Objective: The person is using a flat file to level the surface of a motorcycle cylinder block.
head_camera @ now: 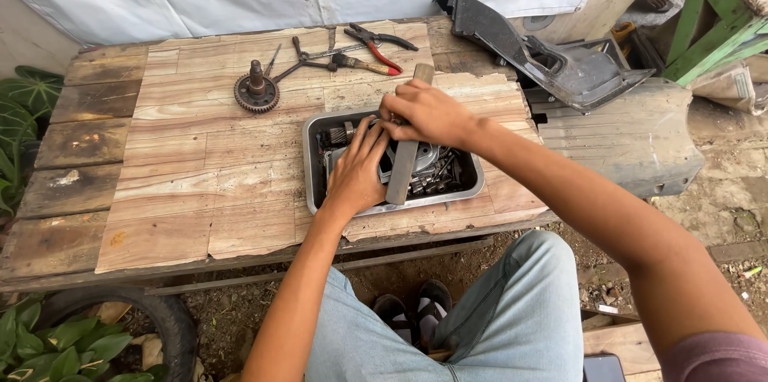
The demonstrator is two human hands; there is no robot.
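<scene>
A metal tray (pixel 314 160) sits on a wooden table (pixel 184 174), holding a round metal engine part and several bolts (pixel 438 174). My right hand (pixel 428 114) grips a long flat grey bar (pixel 404 164) that lies across the tray, its wooden end (pixel 423 72) sticking out past the far rim. My left hand (pixel 358 170) presses down inside the tray on the metal part, next to the bar. Its fingers partly hide the part.
A toothed gear with a shaft (pixel 257 91) stands at the far left of the table. Red-handled pliers (pixel 376 46) and other hand tools (pixel 308 58) lie at the far edge. Black plastic body panels (pixel 560 62) rest to the right. A tyre (pixel 160 318) lies below the table.
</scene>
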